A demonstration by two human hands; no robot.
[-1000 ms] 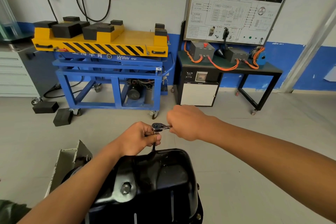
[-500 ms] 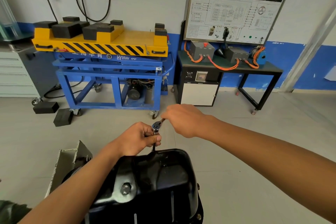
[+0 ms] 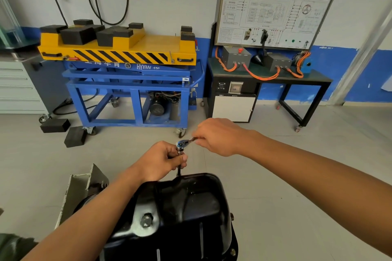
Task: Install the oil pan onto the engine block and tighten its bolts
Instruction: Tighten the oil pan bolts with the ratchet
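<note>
The pan [image 3: 186, 214] is seated bottom-up just below both hands; its inside is hidden. The extension [image 3: 178, 170] under the ratchet [image 3: 182, 143] is gripped by the curled left hand [image 3: 161, 161] at the pan's far edge. The ratchet's handle is pinched by the right hand [image 3: 220, 136], just beside the left.

right hand [image 3: 220, 136] swung the ratchet [image 3: 182, 143] handle away from the body; handle was level, now slants up toward the fingers [image 3: 200, 134]; hand slightly higher

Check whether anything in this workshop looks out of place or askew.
Two black blocks lie loose on the floor beside the blue cart, one askew, while the rest sit on its yellow top. The oil pan and ratchet look normal.
</note>
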